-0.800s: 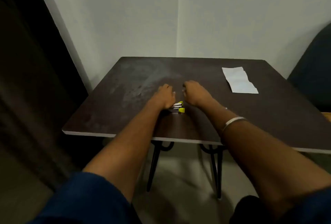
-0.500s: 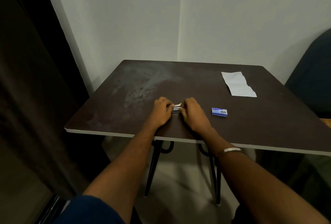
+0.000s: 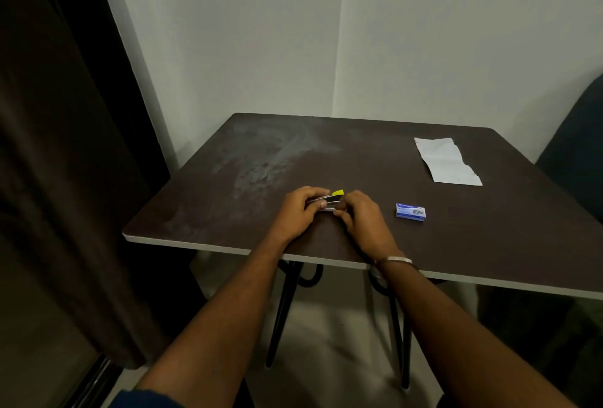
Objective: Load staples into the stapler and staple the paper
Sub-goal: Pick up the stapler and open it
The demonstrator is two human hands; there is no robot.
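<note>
Stapler (image 3: pixel 328 201) lies left-right between both hands; left hand (image 3: pixel 298 208) and right hand (image 3: pixel 360 215) both clasp it. Staple box (image 3: pixel 410 212) just right, nearer the right hand.

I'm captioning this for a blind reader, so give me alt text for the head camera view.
Both hands, left hand and right hand, hold a small stapler with a yellow tip over a dark table. A blue staple box lies to the right, and a creased white paper lies at the far right.
</note>
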